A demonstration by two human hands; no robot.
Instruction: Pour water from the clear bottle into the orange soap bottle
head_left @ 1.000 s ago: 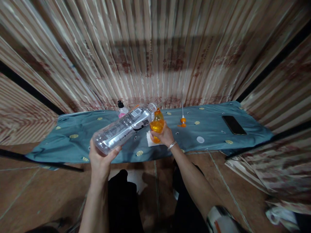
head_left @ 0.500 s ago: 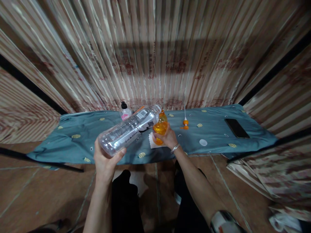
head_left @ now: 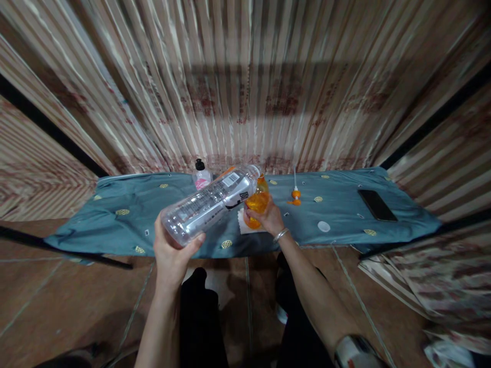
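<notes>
My left hand (head_left: 174, 255) is wrapped around the base end of a large clear plastic bottle (head_left: 207, 207) with a printed label. The bottle is tilted, its neck pointing up and right, close to the mouth of an orange see-through bottle (head_left: 258, 202). My right hand (head_left: 271, 219) grips that orange bottle, which stands upright on a white cloth or paper (head_left: 245, 225). An orange pump head (head_left: 295, 197) with its clear tube pointing up rests to the right. Whether liquid flows between the bottles I cannot make out.
A clear bottle with a black cap and pink label (head_left: 202, 176) stands behind on the left. A round white disc (head_left: 324, 226) and a black phone (head_left: 377, 205) lie on the blue-green cloth (head_left: 95, 225) to the right. Black frame bars (head_left: 53, 130) and striped curtains surround the table.
The view has shifted slightly, so everything appears a little further right. Both hands keep their holds, and the clear bottle stays tilted toward the orange one.
</notes>
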